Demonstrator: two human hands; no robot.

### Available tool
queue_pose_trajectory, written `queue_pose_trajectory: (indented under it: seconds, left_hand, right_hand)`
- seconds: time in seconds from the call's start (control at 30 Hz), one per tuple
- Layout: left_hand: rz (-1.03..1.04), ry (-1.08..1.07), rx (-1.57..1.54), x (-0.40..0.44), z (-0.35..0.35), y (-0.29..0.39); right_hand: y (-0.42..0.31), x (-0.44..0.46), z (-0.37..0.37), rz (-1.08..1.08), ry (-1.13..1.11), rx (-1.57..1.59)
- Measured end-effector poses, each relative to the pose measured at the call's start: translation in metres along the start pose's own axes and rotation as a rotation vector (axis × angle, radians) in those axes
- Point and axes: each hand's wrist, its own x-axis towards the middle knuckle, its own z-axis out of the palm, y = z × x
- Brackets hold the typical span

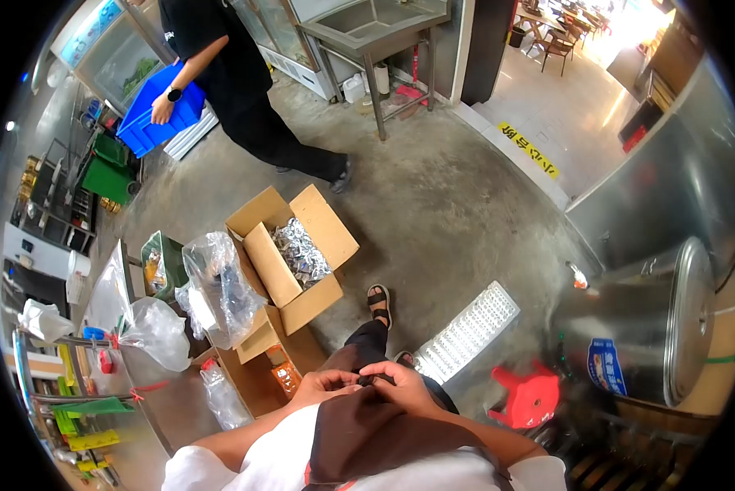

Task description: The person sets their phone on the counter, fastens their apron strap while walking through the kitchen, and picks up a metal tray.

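Note:
My left hand (328,386) and my right hand (400,386) meet at my waist, fingertips bent in and pinched close together. Between them is a small dark thing (365,380), too small to make out. Just below lies the brown apron (376,438) over my white shirt, bunched up near the fingers. Beyond my left hand stands a tall cardboard box (306,348) with an orange packet (283,372) inside. Past it, an open cardboard box (326,237) holds many small silvery packets (300,252).
A person in black (228,82) carries a blue crate (151,110). A white perforated panel (470,327) lies on the floor beside my foot. A red stool (527,395) and a large steel pot (629,327) stand right. Plastic bags (161,331) and a rack stand left.

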Motion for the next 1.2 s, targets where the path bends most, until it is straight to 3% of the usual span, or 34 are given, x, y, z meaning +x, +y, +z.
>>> queue_pose_trajectory:
  seconds: [0.17,0.23,0.3,0.53,0.6,0.73,0.77,0.83,0.93,1.03,1.2]
  left_hand:
    - [0.036,-0.055,-0.080,0.055,-0.002,0.052]
    - [0.041,-0.061,-0.077,0.077,-0.012,0.076]
    - [0.004,-0.063,-0.215,0.091,-0.021,0.102]
    - [-0.016,0.046,-0.279,0.141,-0.072,0.194]
    - [0.075,0.156,-0.211,0.155,-0.082,0.215]
    - [0.000,0.190,-0.192,0.185,-0.099,0.241]
    - [-0.014,0.172,-0.202,0.193,-0.102,0.249]
    - [-0.026,0.161,-0.215,0.214,-0.109,0.262]
    - [-0.028,0.161,-0.137,0.248,-0.114,0.288]
    - [-0.008,0.170,-0.060,0.282,-0.111,0.319]
    - [0.057,0.251,-0.169,0.329,-0.095,0.389]
  right_hand:
    - [-0.013,0.053,-0.023,-0.066,0.079,0.046]
    - [-0.044,0.076,-0.031,0.227,0.110,0.317]
    - [-0.065,0.104,-0.032,0.150,0.116,0.273]
    - [-0.120,0.219,-0.040,-0.020,0.129,0.131]
    - [-0.129,0.246,-0.044,-0.019,0.227,0.226]
    - [-0.154,0.289,-0.060,-0.084,0.315,0.395]
    - [-0.161,0.298,-0.065,-0.075,0.311,0.395]
    - [-0.175,0.319,-0.077,-0.082,0.162,0.747]
    - [-0.196,0.357,-0.104,-0.058,0.122,0.896]
    - [-0.233,0.396,-0.137,0.015,0.125,0.865]
    - [-0.283,0.451,-0.198,-0.071,0.057,0.858]
